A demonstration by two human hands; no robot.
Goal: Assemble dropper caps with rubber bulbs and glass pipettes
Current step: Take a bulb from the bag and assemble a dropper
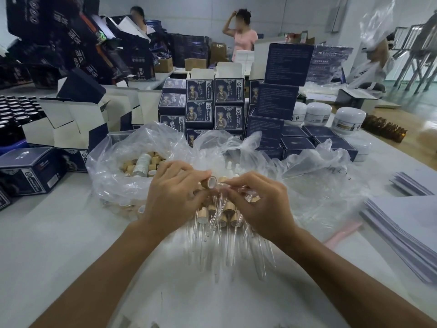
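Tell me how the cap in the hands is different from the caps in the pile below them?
The held cap has no glass tube yet, and its open end shows. The piled caps already carry clear tubes. The left hand grips the held cap above the table; the piled caps lie loose on it. Both look like tan wood.

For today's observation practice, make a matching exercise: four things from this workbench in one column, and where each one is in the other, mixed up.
Things
1. wooden cap
2. finished droppers
3. white jars
4. paper stack

Places
A. far right, behind the dark boxes
B. pinched in the left hand
C. right edge of the table
D. heaped beneath both hands

Pairs: 1-B, 2-D, 3-A, 4-C
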